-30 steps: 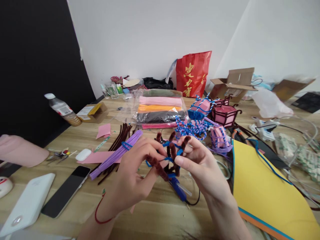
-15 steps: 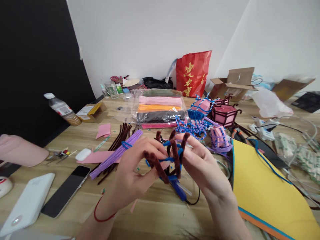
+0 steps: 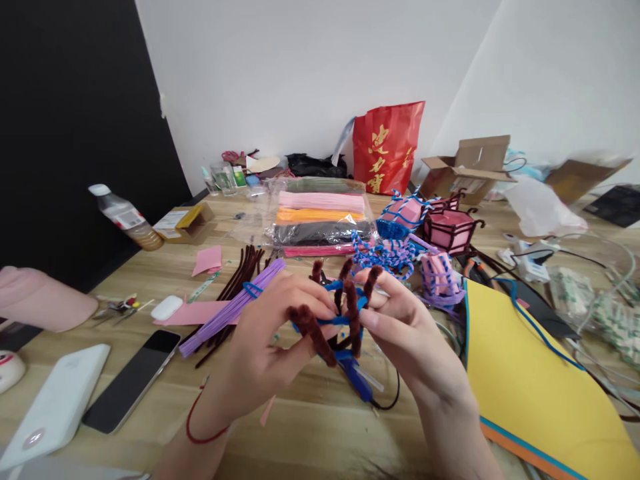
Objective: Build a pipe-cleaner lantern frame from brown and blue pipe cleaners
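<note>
Between my two hands is a small frame of brown and blue pipe cleaners [image 3: 353, 313], with brown uprights curling at their tops and blue pieces running around them. My left hand [image 3: 280, 327] pinches its left side, thumb and fingers closed near a brown upright. On the right side, my right hand [image 3: 400, 327] grips it by thumb and fingertips. Beneath the frame lies a blue glue gun [image 3: 359, 383], partly hidden. A bundle of purple pipe cleaners [image 3: 220, 320] and loose brown pipe cleaners [image 3: 245, 263] lie to the left of my left hand.
Pink lanterns [image 3: 450, 230] and blue-white twisted pieces [image 3: 383, 257] stand beyond my right hand. Yellow sheets [image 3: 530, 373] lie at right. A phone [image 3: 133, 381] and a white power bank [image 3: 55, 407] are at left. Bagged pipe cleaners [image 3: 323, 217] and a red bag [image 3: 387, 150] stand behind.
My right thumb and fingers have shifted slightly on the right side of the pipe cleaner frame. The left hand keeps its hold, and the frame stays nearly in place.
</note>
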Demonstrator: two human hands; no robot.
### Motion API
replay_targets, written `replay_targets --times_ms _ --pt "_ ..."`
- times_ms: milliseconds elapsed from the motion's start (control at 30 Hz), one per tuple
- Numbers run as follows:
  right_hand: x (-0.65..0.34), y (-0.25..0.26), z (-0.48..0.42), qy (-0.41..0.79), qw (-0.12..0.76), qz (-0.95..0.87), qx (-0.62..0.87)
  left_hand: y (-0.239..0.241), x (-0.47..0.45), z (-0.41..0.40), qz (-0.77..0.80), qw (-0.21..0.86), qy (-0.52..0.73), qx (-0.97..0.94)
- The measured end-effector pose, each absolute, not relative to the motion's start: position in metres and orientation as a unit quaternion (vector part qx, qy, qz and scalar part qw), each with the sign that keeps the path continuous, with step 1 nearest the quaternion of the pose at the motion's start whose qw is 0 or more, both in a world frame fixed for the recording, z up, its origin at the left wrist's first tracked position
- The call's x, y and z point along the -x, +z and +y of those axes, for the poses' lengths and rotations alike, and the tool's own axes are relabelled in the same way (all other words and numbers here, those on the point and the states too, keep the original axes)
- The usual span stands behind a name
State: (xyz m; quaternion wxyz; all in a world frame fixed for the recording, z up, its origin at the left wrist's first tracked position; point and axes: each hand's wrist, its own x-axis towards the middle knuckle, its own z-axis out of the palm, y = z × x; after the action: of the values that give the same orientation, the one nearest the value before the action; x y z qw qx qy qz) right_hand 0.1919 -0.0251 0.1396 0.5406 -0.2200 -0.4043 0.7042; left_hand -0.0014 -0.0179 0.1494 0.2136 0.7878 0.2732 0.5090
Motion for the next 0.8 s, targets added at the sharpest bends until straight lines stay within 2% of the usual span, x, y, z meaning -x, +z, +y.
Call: replay_targets --times_ms 800 --pt "-0.2004 0.1401 -0.0186 0.772 0.471 -0.385 0.183 0.1485 0.008 -0.0148 0.246 0.142 0.456 -0.843"
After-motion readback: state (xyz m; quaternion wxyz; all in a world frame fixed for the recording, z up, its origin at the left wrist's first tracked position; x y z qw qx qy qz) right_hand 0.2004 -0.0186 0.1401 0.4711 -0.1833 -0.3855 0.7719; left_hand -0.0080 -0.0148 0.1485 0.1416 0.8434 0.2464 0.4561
